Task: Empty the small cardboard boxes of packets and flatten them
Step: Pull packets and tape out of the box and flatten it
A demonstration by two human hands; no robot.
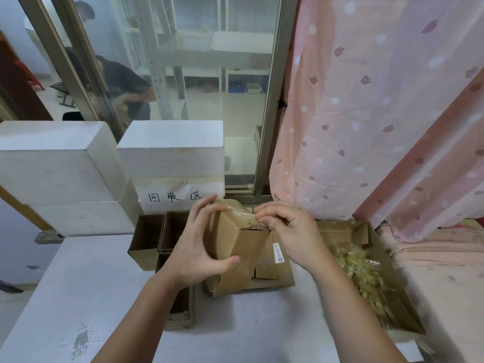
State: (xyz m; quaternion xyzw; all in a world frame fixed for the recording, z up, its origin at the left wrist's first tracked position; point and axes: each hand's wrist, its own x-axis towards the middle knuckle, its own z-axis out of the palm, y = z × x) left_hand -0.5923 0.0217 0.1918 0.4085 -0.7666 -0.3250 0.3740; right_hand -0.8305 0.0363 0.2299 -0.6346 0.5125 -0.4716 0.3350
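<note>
Fingers, left hand: curled round the small cardboard box, thumb low on its near face, fingertips on the upper edge.
Fingers, right hand: pinched on the clear tape at the box's top seam.
Box position: held tilted above the worktop, between both hands, over a flattened cardboard piece with a white label.
Left of box: open brown cartons standing together on the worktop, partly hidden by the left forearm.
Right of box: shallow open cardboard tray holding a heap of crumpled yellowish clear packets.
Worktop: pale grey, scuffed, a worn patch near the lower left corner.
Back of worktop: white blocks stacked along the rear edge; a paper sign with handwritten characters fixed to the front of one.
Room, behind: glass partition in a metal frame; through it, shelving and a person in dark clothes bent forward.
Room, right: pink curtain with white dots and dark leaf prints, hanging down to a pink-covered surface beside the tray.
</note>
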